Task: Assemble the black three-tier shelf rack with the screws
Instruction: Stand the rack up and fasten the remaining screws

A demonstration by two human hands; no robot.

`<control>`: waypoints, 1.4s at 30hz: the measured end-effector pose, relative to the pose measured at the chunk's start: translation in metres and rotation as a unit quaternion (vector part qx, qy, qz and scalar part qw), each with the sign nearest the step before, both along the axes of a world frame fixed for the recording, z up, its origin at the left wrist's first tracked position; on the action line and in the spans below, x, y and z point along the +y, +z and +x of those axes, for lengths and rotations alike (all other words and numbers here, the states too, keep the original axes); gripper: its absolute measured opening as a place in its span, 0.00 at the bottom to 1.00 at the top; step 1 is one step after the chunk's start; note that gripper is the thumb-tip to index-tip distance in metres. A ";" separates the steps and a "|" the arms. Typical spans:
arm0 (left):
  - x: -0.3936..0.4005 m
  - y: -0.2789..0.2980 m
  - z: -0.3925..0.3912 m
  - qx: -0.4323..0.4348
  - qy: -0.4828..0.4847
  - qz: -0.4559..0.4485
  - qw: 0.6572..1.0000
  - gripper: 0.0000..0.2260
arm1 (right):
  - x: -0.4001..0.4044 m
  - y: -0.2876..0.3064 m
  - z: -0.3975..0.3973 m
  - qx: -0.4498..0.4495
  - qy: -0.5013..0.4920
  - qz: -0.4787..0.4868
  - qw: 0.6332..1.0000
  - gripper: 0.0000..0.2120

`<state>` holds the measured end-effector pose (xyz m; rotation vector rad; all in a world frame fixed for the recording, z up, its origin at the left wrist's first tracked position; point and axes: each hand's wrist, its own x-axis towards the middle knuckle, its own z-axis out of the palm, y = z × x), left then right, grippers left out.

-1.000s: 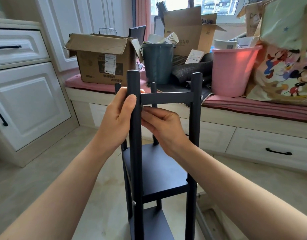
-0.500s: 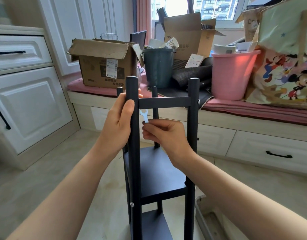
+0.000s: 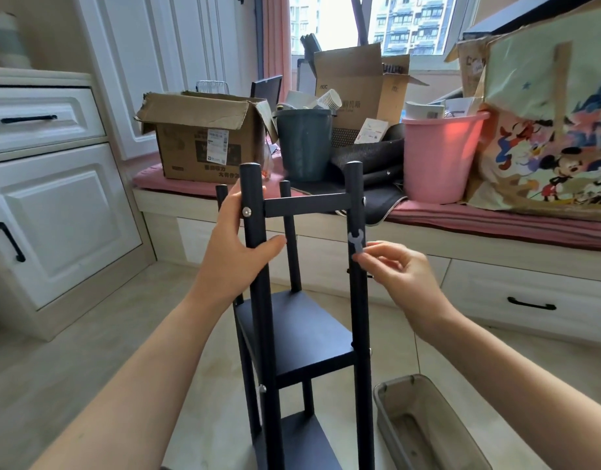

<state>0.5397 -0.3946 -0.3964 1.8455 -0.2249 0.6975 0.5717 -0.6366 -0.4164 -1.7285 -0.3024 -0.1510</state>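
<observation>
While the black shelf rack (image 3: 294, 337) stands upright on the tiled floor (image 3: 88, 351) in the middle of the view, the left hand (image 3: 236, 252) wraps around its near left post, thumb across the front just below a silver screw (image 3: 246, 211) at the top crossbar. The right hand (image 3: 395, 269) hovers just right of the near right post, fingers loosely curled, pinching a small flat grey wrench (image 3: 356, 241) between thumb and fingertips, its forked end up against the post. A clear plastic tray (image 3: 424, 422) sits on the floor at the near right; what it holds cannot be told. On the far window bench (image 3: 461, 215), an open cardboard box (image 3: 204, 137) sits at the left, contents hidden. Right of it a dark grey bin (image 3: 304, 144) holds stacked paper cups (image 3: 329, 99). Further right a pink bucket (image 3: 439, 157) holds papers or boxes, and a cartoon-printed bag (image 3: 550, 137) stands at the far right.
</observation>
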 end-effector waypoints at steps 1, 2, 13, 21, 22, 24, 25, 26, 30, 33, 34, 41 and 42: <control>-0.001 0.000 0.000 -0.002 0.002 0.000 1.000 0.30 | 0.000 -0.003 0.000 0.029 0.031 0.000 0.999 0.03; -0.002 0.000 0.000 -0.005 0.007 -0.002 1.000 0.28 | 0.000 -0.006 -0.001 0.054 0.060 0.004 0.997 0.04; 0.007 -0.002 0.009 0.012 -0.020 -0.031 0.999 0.26 | 0.017 -0.012 -0.009 0.046 0.073 0.122 0.989 0.07; 0.013 -0.003 0.016 -0.019 0.014 0.006 1.000 0.21 | 0.024 -0.015 -0.014 0.015 0.057 0.125 0.990 0.04; 0.014 -0.004 0.016 -0.027 0.027 0.010 0.999 0.19 | 0.025 -0.015 -0.016 0.006 0.060 0.119 0.991 0.05; 0.017 -0.005 0.016 -0.041 0.051 0.012 0.998 0.14 | 0.029 -0.014 -0.018 -0.026 0.068 0.096 0.993 0.07; 0.019 -0.005 0.017 -0.043 0.061 0.012 0.997 0.14 | 0.030 -0.014 -0.020 -0.051 0.072 0.079 0.993 0.08; 0.020 -0.006 0.017 -0.042 0.065 0.010 0.997 0.13 | 0.031 -0.013 -0.021 -0.076 0.073 0.059 0.993 0.09; 0.025 -0.012 0.018 -0.043 0.084 -0.003 0.996 0.11 | 0.036 -0.013 -0.026 -0.168 0.045 -0.027 0.984 0.07; 0.031 -0.013 0.019 -0.027 0.099 0.001 0.995 0.08 | 0.040 -0.010 -0.027 -0.192 0.027 -0.079 0.978 0.05; 0.033 -0.012 0.020 -0.012 0.104 0.008 0.994 0.08 | 0.041 -0.010 -0.027 -0.196 0.023 -0.090 0.976 0.05; 0.034 0.000 0.011 -0.036 0.232 0.064 0.970 0.32 | 0.064 -0.009 -0.035 -0.189 0.026 -0.097 0.977 0.06; 0.033 0.005 0.008 -0.045 0.263 0.096 0.959 0.33 | 0.066 -0.008 -0.035 -0.186 0.027 -0.096 0.977 0.06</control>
